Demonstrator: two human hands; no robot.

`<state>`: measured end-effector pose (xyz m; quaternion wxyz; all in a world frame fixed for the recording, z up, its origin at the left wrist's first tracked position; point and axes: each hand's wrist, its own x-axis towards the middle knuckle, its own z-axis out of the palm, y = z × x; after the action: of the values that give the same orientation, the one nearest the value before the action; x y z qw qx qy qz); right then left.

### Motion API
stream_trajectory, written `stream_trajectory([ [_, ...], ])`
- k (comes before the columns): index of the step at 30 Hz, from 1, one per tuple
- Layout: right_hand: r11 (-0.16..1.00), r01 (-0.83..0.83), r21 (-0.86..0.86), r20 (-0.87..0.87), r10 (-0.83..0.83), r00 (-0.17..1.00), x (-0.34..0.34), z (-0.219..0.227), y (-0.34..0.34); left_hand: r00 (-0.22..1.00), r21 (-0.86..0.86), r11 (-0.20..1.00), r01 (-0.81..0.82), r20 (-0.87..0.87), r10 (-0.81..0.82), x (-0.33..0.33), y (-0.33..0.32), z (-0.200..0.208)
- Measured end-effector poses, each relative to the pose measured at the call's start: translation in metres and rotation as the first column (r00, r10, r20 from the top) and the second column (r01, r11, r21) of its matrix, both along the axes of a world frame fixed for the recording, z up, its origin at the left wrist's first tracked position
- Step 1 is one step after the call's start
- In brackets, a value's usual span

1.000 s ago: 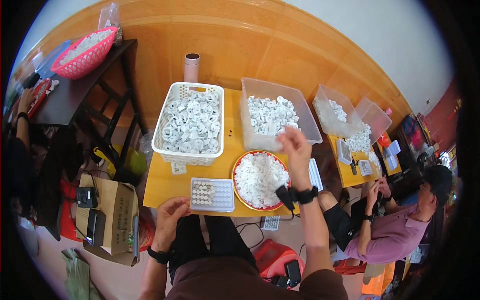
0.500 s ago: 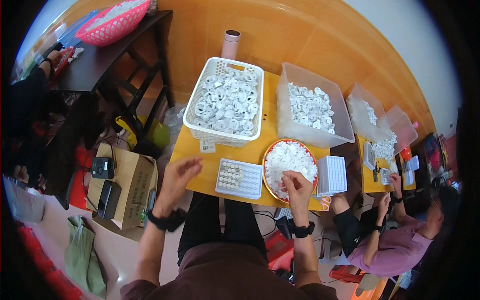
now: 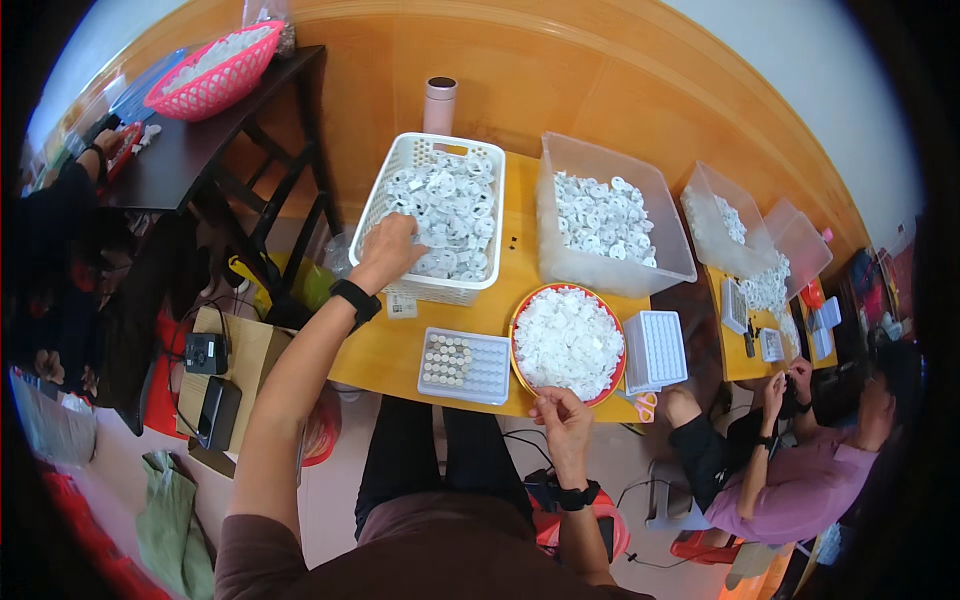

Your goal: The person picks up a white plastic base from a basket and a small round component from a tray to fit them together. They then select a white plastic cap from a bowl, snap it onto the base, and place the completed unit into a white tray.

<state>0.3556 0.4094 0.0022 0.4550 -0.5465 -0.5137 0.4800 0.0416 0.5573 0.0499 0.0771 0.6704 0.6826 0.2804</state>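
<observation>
My left hand (image 3: 390, 248) reaches over the left rim of the white plastic basket (image 3: 376, 208), which is heaped with round white plastic parts (image 3: 455, 200). Its fingertips are down among those parts and mostly hidden. Close to my body, my right hand (image 3: 566, 418) is closed in a pinch at the front edge of a round red-and-gold tray (image 3: 516, 352). Small white pieces (image 3: 568, 340) pile up in that tray; whatever sits in the pinch is too small to name. Between the hands lies a white gridded tray (image 3: 487, 362), its left part holding several small round discs (image 3: 446, 360).
A clear bin (image 3: 665, 262) of white parts stands right of the basket, with stacked white trays (image 3: 656, 352) and pink scissors (image 3: 646, 405) nearer. A pink flask (image 3: 439, 108) stands behind. At right a person (image 3: 790, 465) works at another table.
My left hand has moved forward from beside the gridded tray into the white basket. My right hand has drawn back from over the pile to the round tray's front edge.
</observation>
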Motion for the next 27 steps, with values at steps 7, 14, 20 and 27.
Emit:
stream_trajectory([
  [7,1.000,-0.012,0.023,0.016,0.012,1.000,0.000,-0.012,-0.009,0.991,-0.056,0.998,-0.037,-0.129,0.029,0.007,0.007,-0.002],
  [14,0.999,-0.024,-0.029,0.062,0.025,0.998,-0.006,-0.010,-0.016,0.999,-0.078,0.996,0.030,-0.019,-0.032,0.003,0.012,-0.005],
  [20,0.999,-0.040,0.009,0.082,0.039,0.996,-0.009,-0.012,-0.013,0.857,-0.067,0.989,0.135,0.509,-0.083,-0.021,-0.005,0.001],
  [27,0.954,-0.177,0.242,0.333,0.090,0.939,-0.045,0.011,0.011,0.118,-0.028,0.954,0.299,0.993,-0.008,-0.023,-0.086,0.023],
])
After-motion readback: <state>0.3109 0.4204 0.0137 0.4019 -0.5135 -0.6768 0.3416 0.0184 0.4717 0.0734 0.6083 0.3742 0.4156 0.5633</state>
